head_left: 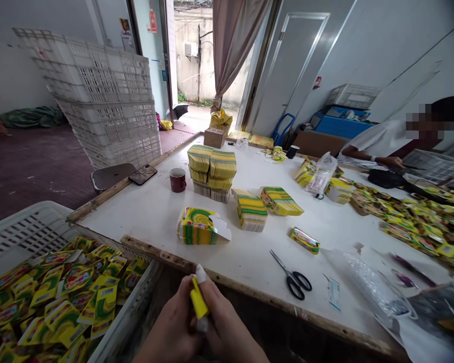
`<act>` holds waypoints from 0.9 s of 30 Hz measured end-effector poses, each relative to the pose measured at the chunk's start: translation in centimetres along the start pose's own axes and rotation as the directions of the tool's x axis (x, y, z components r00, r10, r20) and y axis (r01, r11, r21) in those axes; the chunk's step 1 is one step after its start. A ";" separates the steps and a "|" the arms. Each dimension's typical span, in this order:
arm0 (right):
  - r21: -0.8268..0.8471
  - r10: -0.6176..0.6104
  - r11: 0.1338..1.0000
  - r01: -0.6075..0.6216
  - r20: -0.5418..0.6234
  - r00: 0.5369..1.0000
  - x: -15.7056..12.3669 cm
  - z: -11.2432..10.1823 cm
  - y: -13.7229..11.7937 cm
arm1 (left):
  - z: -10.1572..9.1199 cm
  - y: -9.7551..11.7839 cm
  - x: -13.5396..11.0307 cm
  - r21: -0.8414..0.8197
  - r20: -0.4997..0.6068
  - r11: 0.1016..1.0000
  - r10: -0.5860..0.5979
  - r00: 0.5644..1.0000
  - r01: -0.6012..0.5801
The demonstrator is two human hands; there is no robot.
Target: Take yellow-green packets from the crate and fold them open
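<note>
Both my hands meet low in the head view, below the table's near edge. My left hand [174,327] and my right hand [227,327] are closed together on a small yellow carton [197,302] held upright between the fingers; a white bandage wraps one fingertip. Just beyond, on the white table [151,212], lies a stack of flat yellow-green cartons [196,227] with one flap open. More stacks of flat cartons [212,171] stand further back, and a single folded small box [304,240] lies to the right.
A white crate [41,227] full of folded yellow cartons sits at my left. Black scissors [293,277], a red mug [177,180], a phone [143,174] and clear plastic bags [374,287] lie on the table. Another person in white sits at the far right. Stacked white crates [98,96] stand behind.
</note>
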State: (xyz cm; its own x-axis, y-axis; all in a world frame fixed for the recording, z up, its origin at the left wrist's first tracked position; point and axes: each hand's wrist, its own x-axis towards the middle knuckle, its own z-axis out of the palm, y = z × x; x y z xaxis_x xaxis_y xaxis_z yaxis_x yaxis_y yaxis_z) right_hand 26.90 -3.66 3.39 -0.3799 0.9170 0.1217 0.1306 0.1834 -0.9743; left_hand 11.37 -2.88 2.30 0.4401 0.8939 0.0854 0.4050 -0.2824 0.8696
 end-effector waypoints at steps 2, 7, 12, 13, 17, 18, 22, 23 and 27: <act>-0.183 -0.094 0.979 0.094 0.006 0.996 -0.1 -0.1 0.5 | 0.5 -0.5 0.1 0.008 -0.074 1.000 0.013 0.997 -0.013; -0.280 -0.117 0.959 0.050 -0.227 0.967 -0.1 -0.6 2.8 | 0.4 -0.8 0.6 0.071 -0.183 0.991 -0.097 0.978 0.112; -0.411 -0.066 0.909 0.072 0.029 0.997 0.2 -2.0 1.6 | -1.8 -0.3 0.6 0.082 -0.079 0.986 -0.140 0.987 0.147; -0.415 -0.060 0.906 0.079 0.058 0.996 0.4 -2.4 1.0 | -2.2 -0.1 0.5 0.089 -0.051 0.984 -0.152 0.987 0.156; -0.340 -0.087 0.928 0.150 0.194 0.977 1.0 -4.2 -1.1 | -3.0 0.4 0.3 0.074 0.048 0.980 -0.189 0.981 0.185; -0.326 -0.084 0.933 0.152 0.215 0.973 1.1 -4.4 -1.3 | -3.0 0.4 0.3 0.071 0.061 0.982 -0.181 0.982 0.177; -0.314 -0.030 0.948 0.052 0.074 0.997 0.9 -3.3 0.0 | -2.5 -0.2 0.5 0.103 -0.051 0.985 -0.132 0.990 0.137; -0.281 -0.026 0.959 0.030 0.017 1.000 0.9 -2.8 0.6 | -2.4 -0.4 0.6 0.104 -0.103 0.984 -0.134 0.986 0.144; -0.035 -0.049 0.998 0.044 -0.152 0.987 2.4 -1.8 1.5 | -2.7 -0.4 1.0 -0.235 -0.356 0.960 -0.230 0.906 0.151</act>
State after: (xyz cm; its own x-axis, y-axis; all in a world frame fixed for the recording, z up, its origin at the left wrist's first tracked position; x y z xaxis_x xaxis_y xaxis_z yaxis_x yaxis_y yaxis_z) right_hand 27.87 -0.49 2.54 -0.2423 0.9501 0.1966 0.1460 0.2361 -0.9607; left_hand 9.45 -0.95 3.37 0.0203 0.9985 0.0507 0.2674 -0.0543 0.9621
